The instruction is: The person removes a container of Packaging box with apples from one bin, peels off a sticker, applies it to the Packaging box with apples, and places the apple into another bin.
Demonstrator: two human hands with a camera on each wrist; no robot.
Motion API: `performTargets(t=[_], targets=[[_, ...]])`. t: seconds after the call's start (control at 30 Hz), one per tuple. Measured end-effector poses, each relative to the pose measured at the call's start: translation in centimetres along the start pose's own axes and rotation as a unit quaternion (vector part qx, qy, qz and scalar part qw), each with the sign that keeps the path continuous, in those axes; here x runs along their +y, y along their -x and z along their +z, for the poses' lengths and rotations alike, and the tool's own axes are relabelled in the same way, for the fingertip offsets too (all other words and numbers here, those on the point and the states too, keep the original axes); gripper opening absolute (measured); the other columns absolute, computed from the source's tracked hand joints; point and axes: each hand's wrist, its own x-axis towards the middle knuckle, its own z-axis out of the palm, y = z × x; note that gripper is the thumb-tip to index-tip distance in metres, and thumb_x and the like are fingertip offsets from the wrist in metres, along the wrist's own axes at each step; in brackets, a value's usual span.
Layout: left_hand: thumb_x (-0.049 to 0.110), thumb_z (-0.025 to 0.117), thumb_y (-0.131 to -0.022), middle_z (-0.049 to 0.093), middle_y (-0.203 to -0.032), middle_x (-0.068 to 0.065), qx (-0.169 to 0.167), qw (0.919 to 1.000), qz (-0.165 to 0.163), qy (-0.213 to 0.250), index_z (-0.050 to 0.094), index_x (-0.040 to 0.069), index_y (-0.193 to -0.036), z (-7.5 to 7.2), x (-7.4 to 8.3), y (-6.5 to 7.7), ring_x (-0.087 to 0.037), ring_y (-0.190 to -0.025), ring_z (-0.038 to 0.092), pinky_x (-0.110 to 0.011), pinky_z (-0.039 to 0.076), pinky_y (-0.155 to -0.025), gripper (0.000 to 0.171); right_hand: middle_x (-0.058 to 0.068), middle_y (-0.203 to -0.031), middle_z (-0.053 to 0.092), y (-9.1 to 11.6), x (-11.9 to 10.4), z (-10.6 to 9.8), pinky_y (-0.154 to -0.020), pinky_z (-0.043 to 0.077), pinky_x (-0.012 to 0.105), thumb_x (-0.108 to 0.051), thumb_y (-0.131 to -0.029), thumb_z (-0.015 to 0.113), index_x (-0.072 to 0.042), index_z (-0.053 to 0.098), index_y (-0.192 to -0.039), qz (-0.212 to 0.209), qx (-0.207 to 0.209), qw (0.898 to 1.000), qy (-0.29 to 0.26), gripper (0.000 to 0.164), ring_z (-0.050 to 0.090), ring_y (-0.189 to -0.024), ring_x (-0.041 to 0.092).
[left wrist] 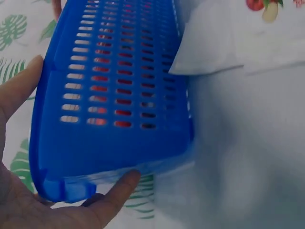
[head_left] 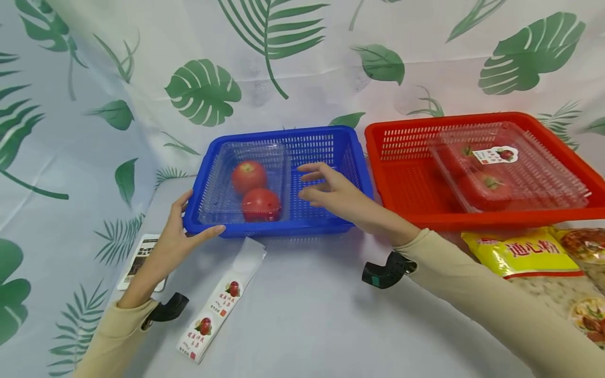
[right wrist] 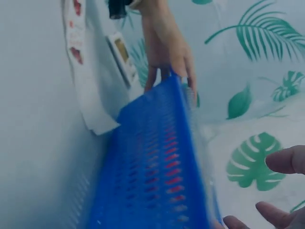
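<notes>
My left hand (head_left: pixel 177 244) holds the left end of a blue plastic basket (head_left: pixel 302 227), the thumb along its front rim and the fingers at the end wall. In the left wrist view, a fingertip (left wrist: pixel 128 180) presses low on that wall. Inside the basket, on the left, lies a clear plastic box (head_left: pixel 217 202) with two round red fruits (head_left: pixel 248 177) in it. Over the basket's right half hovers my right hand (head_left: pixel 337 194), its fingers loosely bent and nothing in them. The right wrist view shows only its fingertips, beside the blue rim.
A red basket (head_left: pixel 406 218) stands at the right, with a labelled clear box (head_left: pixel 543 181) of red fruits. Yellow-topped food bags (head_left: pixel 539 257) lie before it. A strip of fruit stickers (head_left: pixel 219 304) lies in front of the blue basket; a white device (head_left: pixel 141 260) sits left of it.
</notes>
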Motion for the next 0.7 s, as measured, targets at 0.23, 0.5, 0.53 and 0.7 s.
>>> performTargets(t=[0.23,0.5,0.53,0.7], targets=[[0.036,0.076,-0.096,0.006,-0.173,-0.018,-0.017,0.9979,-0.024,0.057,-0.008,0.021,-0.168,0.3,0.0,-0.3,-0.042,-0.157,0.015,-0.065,0.019,-0.124,0.111,0.019,-0.156,0.043,-3.1,1.0,1.4,-0.111,0.049,0.049,-0.020,-0.107,0.059,-0.010,0.033,-0.160,0.077,-0.013,0.996,-0.052,0.060,0.057,-0.134,0.035],[0.034,0.076,-0.096,0.004,-0.173,-0.019,-0.019,0.9977,-0.029,0.059,-0.008,0.021,-0.168,0.4,-0.1,-0.3,-0.043,-0.157,0.013,-0.066,0.018,-0.124,0.112,0.020,-0.158,0.043,-4.5,1.1,1.7,-0.112,0.048,0.047,-0.027,-0.104,0.064,0.001,0.029,-0.161,0.168,-0.059,0.980,-0.084,0.073,0.051,-0.139,0.037],[0.033,0.076,-0.096,0.004,-0.173,-0.020,-0.019,0.9976,-0.030,0.059,-0.008,0.021,-0.168,0.4,-0.2,-0.3,-0.043,-0.157,0.013,-0.066,0.018,-0.124,0.112,0.020,-0.156,0.045,-4.7,1.1,1.8,-0.112,0.048,0.047,-0.027,-0.104,0.065,0.002,0.032,-0.159,0.175,-0.066,0.979,-0.086,0.072,0.052,-0.138,0.037],[0.031,0.076,-0.095,0.005,-0.173,-0.020,-0.019,0.9974,-0.032,0.061,-0.009,0.021,-0.168,0.5,0.0,-0.5,-0.042,-0.157,0.014,-0.065,0.018,-0.124,0.112,0.021,-0.152,0.048,-5.5,1.0,2.3,-0.107,0.053,0.045,-0.026,-0.103,0.068,0.007,0.038,-0.153,0.177,-0.069,0.977,-0.092,0.067,0.053,-0.135,0.038]])
